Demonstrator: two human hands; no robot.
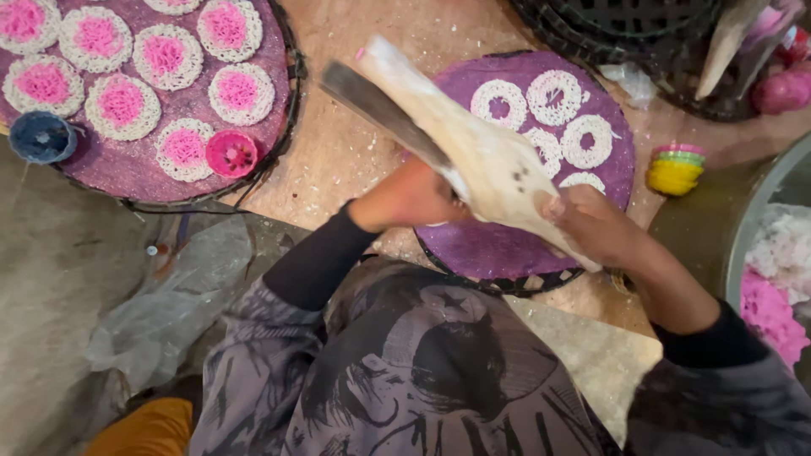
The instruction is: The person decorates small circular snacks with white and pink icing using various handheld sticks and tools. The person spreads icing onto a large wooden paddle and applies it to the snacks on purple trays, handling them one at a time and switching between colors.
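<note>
Pale, dough-crusted press tool (473, 152) at centre, tilted toward 10 o'clock above purple round tray (507, 249). Right hand (596, 224) clenched on its lower end; left hand (410, 196) grasping underneath. Second tray (127, 169) at 10 o'clock. Dusty floor (355, 143) with crumbs.

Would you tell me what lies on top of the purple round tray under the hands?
On the purple tray lie white lacy rings, five visible. The pale cloth bag, held by the left hand and right hand, covers the tray's middle, so anything there is hidden.
</note>
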